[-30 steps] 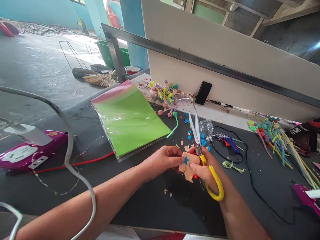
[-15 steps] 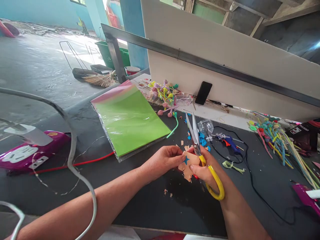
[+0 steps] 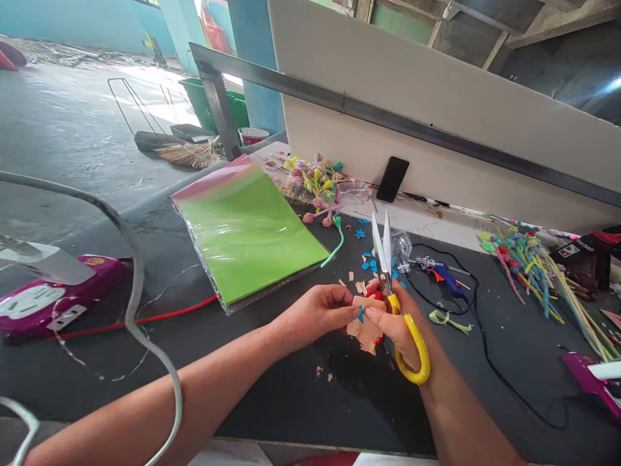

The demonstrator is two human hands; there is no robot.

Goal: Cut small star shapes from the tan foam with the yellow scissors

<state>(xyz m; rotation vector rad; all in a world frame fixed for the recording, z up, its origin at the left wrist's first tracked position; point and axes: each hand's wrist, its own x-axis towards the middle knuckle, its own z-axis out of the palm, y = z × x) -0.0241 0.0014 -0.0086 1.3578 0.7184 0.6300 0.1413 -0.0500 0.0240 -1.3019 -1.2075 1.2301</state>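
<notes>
My left hand is closed, its thumb and fingers pinching the edge of a small peach-coloured paper piece with ragged cut edges. A small blue star lies against that piece, between my two thumb tips. My right hand is closed round scissors with yellow handles, whose slightly parted blades point away from me. Its thumb presses on the peach piece beside the star. Something red shows behind the paper; its kind is hidden. Blue paper scraps and peach scraps lie just beyond my hands.
A plastic-wrapped pack of green sheets lies left of centre. At the right are a blue glue gun and bundled pipe cleaners. A phone leans on the white panel. A grey cable crosses the left side, near a purple power strip.
My right thumb has moved up and left onto the peach piece, right by the blue star. The scissors have turned more upright. The whole view has shifted slightly.
</notes>
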